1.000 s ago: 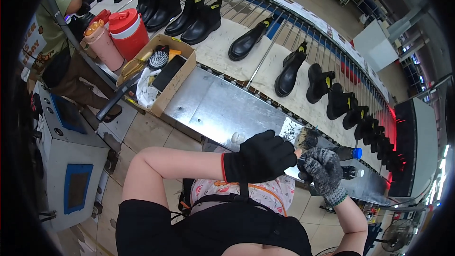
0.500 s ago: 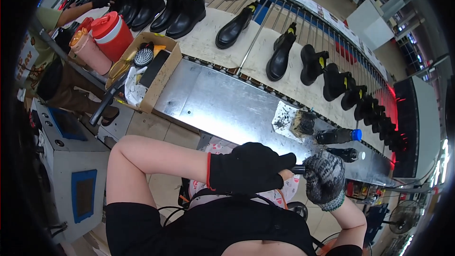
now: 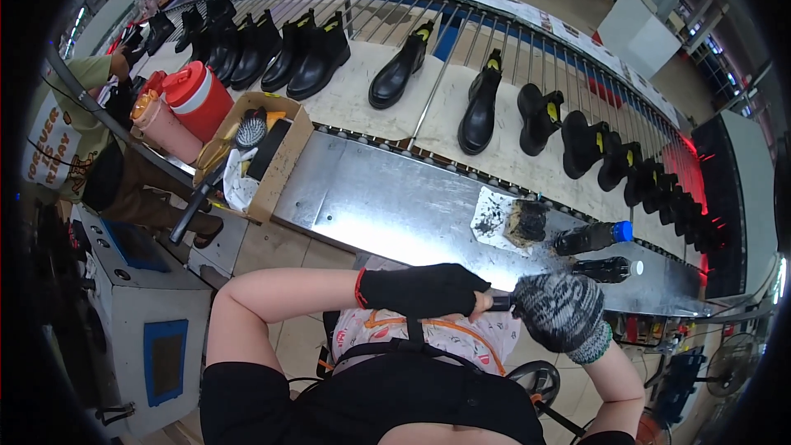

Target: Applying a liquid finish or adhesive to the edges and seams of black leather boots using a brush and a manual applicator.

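My left hand [image 3: 424, 290], in a black glove with a red-edged cuff and a bare fingertip, is closed on one end of a short dark rod-like thing [image 3: 500, 303]. The rod's other end runs into my right hand [image 3: 564, 311], a closed fist in a mottled grey knit glove with a green cuff. What lies inside that fist is hidden. Both hands are held in front of my body, at the near edge of the metal bench [image 3: 371, 189]. Just beyond my right hand lie a dark bottle with a blue cap [image 3: 592, 237] and a dark bottle with a white cap [image 3: 608, 269].
A blackened sponge-like block [image 3: 526, 222] rests beside a stained white sheet [image 3: 492, 218]. Black ankle boots [image 3: 400, 70] line the roller conveyor. At left stand a cardboard box [image 3: 284, 156] with a brush, a red jug [image 3: 199, 99], a grey machine [image 3: 148, 313] and a co-worker [image 3: 82, 124].
My gloved hands remain on the rod, with my left hand turned flatter. The view has shifted slightly. The co-worker's gloved hand has drawn back from the far-left boots.
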### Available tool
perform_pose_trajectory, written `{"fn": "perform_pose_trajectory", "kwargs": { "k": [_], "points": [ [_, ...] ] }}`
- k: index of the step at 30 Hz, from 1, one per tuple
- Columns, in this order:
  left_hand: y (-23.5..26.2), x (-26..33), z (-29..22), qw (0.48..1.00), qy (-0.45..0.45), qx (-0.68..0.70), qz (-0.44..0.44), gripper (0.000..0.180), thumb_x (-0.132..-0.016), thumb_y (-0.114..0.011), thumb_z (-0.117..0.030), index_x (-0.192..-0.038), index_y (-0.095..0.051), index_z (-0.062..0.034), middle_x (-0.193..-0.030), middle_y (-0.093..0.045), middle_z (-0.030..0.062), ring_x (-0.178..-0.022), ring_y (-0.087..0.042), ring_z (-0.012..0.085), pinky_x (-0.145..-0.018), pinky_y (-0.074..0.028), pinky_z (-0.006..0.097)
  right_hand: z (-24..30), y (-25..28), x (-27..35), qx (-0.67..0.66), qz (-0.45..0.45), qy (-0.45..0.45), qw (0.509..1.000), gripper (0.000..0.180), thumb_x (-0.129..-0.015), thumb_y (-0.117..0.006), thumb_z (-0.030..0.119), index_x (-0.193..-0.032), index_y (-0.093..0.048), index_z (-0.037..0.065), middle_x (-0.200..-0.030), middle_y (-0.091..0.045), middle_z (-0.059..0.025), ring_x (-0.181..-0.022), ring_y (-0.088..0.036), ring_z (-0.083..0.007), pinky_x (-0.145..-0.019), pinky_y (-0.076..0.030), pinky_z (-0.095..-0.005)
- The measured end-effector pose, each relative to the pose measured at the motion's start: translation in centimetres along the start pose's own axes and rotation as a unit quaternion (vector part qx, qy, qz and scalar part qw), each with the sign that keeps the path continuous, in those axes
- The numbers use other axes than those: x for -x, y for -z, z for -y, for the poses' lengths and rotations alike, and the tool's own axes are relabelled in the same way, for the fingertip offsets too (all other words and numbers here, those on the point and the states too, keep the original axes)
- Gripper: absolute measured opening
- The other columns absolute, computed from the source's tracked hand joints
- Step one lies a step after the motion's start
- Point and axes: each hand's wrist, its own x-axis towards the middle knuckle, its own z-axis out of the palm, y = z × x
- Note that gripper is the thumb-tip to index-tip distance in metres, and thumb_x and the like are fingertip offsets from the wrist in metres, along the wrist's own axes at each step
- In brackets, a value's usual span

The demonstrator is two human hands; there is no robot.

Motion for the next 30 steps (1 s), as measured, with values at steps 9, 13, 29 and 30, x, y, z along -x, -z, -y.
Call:
{"fn": "perform_pose_trajectory", "kwargs": {
  "k": [9, 13, 29, 30],
  "points": [
    [-3.8, 0.8, -2.5, 0.925, -0.009, -0.359, -0.125, 0.043, -0.091, -0.049, -0.033, -0.119, -0.055, -0.0011, -0.080, -0.064, 0.0161, -0.066, -0.063, 0.0291, -0.060, -0.049, 0.037, -0.8, 0.3, 0.6, -0.286, -0.101, 0.013, 0.953, 0.011, -0.069, -0.063, 0.016, -0.078, -0.064, 0.010, -0.066, -0.055, -0.0074, -0.057, -0.055, -0.0252, -0.049, -0.039, -0.0373],
    [-4.4, -0.7, 0.7, 0.827, -0.151, -0.510, -0.182, 0.037, -0.086, -0.055, -0.030, -0.113, -0.057, -0.0043, -0.074, -0.062, 0.0134, -0.058, -0.061, 0.0266, -0.051, -0.047, 0.037, -0.7, -0.7, 1.6, -0.437, -0.083, -0.101, 0.890, 0.006, -0.076, -0.063, 0.010, -0.078, -0.061, 0.006, -0.070, -0.056, -0.0085, -0.061, -0.055, -0.0263, -0.054, -0.040, -0.0365],
    [4.5, -8.0, 11.9, 0.835, -0.242, -0.008, -0.494, 0.032, -0.095, -0.047, -0.017, -0.123, -0.055, -0.0016, -0.108, -0.059, 0.0013, -0.095, -0.049, 0.0092, -0.088, -0.038, 0.024, 4.2, -15.9, -8.9, -0.572, -0.217, -0.312, 0.727, 0.043, -0.085, -0.059, 0.021, -0.119, -0.049, -0.004, -0.108, -0.058, -0.0163, -0.097, -0.056, -0.0248, -0.086, -0.044, -0.0335],
    [4.7, -6.8, 11.8, 0.827, -0.174, -0.061, -0.532, 0.034, -0.094, -0.049, -0.013, -0.126, -0.052, -0.0022, -0.116, -0.059, 0.0051, -0.100, -0.052, 0.0105, -0.087, -0.040, 0.025, 4.0, -17.4, -8.7, -0.570, -0.217, -0.311, 0.729, 0.038, -0.085, -0.059, 0.021, -0.114, -0.052, -0.003, -0.099, -0.061, -0.0160, -0.092, -0.057, -0.0255, -0.083, -0.046, -0.0342]
  ]
}}
